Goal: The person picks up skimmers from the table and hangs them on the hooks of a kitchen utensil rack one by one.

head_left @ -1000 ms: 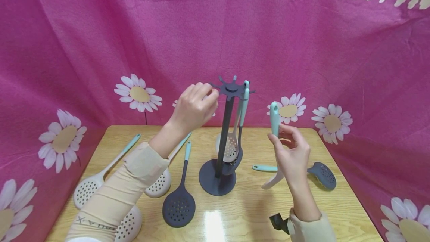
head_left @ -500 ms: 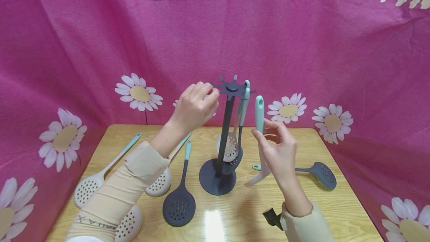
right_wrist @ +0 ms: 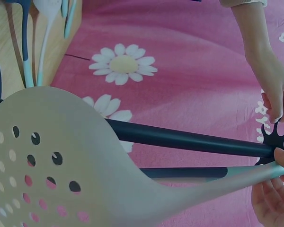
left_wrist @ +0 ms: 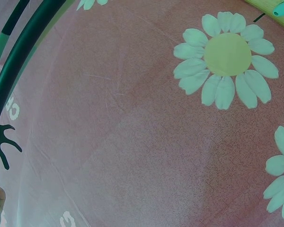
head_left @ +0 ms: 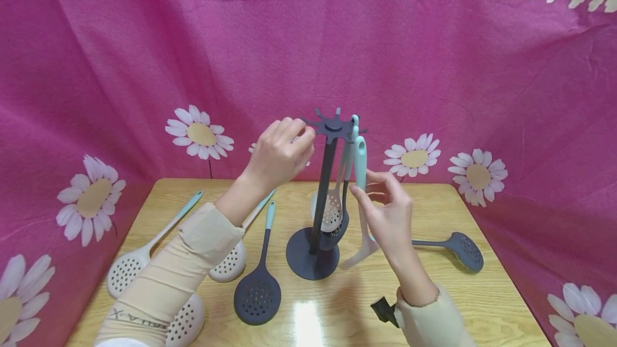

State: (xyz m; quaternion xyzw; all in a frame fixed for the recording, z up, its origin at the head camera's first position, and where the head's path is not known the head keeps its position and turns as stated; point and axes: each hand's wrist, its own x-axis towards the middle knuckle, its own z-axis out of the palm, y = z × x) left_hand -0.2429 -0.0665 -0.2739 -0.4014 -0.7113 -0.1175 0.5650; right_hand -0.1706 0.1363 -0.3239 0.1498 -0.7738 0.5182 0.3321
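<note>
My left hand [head_left: 284,146] pinches one hook of a dark utensil stand [head_left: 332,126]; the right wrist view shows its fingertips [right_wrist: 277,113] on that hook. With my right hand [head_left: 388,213] I pinch the mint handle of a beige skimmer [head_left: 360,162] just right of the stand. The skimmer hangs upright, its handle hole at the top, near the hooks; whether it touches them I cannot tell. Its perforated head [right_wrist: 47,156] fills the lower left of the right wrist view. Two hung utensils, a beige skimmer [head_left: 331,213] and a dark one [head_left: 345,202], are behind it.
On the wooden table [head_left: 308,304] lie a dark skimmer [head_left: 257,293] in front of the stand and several beige skimmers [head_left: 127,272] to the left, partly under my left arm. Another dark utensil [head_left: 465,250] lies at the right. A pink daisy cloth [head_left: 270,42] hangs behind.
My right hand has brought the beige skimmer leftward to the stand, its handle now overlapping the hung handles in view. The left hand has kept its place on the hook.
</note>
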